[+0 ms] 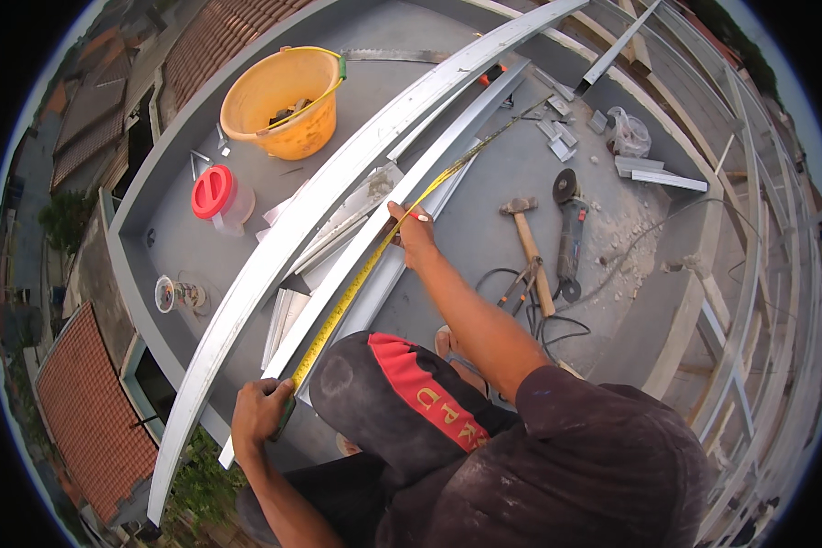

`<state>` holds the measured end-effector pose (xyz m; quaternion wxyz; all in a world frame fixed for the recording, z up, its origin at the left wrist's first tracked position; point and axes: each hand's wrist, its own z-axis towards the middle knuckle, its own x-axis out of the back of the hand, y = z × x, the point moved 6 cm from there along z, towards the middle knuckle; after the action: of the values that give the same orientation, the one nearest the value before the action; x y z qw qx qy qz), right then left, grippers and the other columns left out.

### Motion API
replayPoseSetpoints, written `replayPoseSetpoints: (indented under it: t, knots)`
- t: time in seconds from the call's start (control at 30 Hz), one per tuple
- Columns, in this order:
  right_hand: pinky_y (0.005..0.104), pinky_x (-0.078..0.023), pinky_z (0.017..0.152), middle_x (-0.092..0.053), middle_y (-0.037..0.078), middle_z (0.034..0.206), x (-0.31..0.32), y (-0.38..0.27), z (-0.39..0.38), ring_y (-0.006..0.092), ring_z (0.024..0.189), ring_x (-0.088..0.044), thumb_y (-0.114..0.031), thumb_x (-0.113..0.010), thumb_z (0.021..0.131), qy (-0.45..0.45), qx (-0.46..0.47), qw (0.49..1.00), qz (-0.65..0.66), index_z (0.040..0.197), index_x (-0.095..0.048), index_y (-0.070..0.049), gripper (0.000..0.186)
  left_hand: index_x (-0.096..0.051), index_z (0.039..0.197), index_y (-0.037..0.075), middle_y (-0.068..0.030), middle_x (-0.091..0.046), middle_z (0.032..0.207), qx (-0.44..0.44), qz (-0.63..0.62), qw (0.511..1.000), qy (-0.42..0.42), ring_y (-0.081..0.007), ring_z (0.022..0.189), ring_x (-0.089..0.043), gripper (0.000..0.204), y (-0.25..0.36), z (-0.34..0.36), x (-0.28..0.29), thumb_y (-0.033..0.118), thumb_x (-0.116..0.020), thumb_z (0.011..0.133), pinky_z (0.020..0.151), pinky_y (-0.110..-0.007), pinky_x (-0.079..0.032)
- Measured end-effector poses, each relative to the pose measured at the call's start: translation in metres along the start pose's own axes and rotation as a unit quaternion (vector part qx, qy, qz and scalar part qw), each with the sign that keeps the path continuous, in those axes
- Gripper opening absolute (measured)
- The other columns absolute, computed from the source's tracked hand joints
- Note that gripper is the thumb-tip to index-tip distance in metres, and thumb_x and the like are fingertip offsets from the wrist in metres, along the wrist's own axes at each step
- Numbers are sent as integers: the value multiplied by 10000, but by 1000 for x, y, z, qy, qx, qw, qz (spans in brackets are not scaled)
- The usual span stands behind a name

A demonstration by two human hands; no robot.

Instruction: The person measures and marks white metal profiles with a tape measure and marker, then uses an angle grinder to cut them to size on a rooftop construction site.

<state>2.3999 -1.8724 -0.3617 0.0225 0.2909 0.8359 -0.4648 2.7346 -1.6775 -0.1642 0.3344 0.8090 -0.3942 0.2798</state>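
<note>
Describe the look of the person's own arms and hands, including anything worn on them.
The left hand and right hand wear no gloves, and no watch shows. A short, dark fabric sleeve leaves the right forearm bare; the left forearm is bare too, its sleeve not discernible.

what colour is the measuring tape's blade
The blade is yellow with dark markings; it shows best in the head view.

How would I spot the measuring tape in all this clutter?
Find the long, pale metal bars slanting across the grey floor. Along one, from the left hand past the right hand, runs the measuring tape. It is the flat yellow ribbon with dark markings; the bars beside it are silver-white.
</note>
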Motion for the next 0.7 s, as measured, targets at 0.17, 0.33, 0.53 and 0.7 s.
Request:
replayPoseSetpoints:
  t: [0.17,0.33,0.53,0.7]
  knots:
    - [363,-555,742,-664,-2,936,3,-2,7,143,812,-645,-266,-739,994,-32,-10,999,-17,1081,-666,-114,190,-797,927,-25,-201,-689,686,20,3,1000,-12,-271,623,-667,454,-7,10,-5,420,-713,916,655,-432,-521]
    - [359,-570,752,-675,16,967,16,-8,9,151,857,-680,-192,-619,1016,-11,-8,1000,17,1167,-653,-109,175,-799,946,-22,-201,-698,699,10,12,1000,-21,-277,637,-679,451,0,8,-3,419,-713,916,655,-441,-522]
    - [360,-587,765,-673,31,1000,27,-41,-2,159,895,-694,-196,-544,994,9,70,991,114,1213,-625,-102,252,-805,965,-10,-190,-703,710,13,21,999,-35,-279,656,-685,466,-11,9,-6,442,-701,924,669,-451,-520]
    - [332,-585,718,-676,68,1055,24,-66,-8,178,966,-673,-322,-554,1024,-21,128,989,68,1264,-632,-64,361,-810,987,6,-171,-723,747,7,15,997,-71,-264,697,-692,471,-9,2,11,458,-689,932,697,-430,-522]
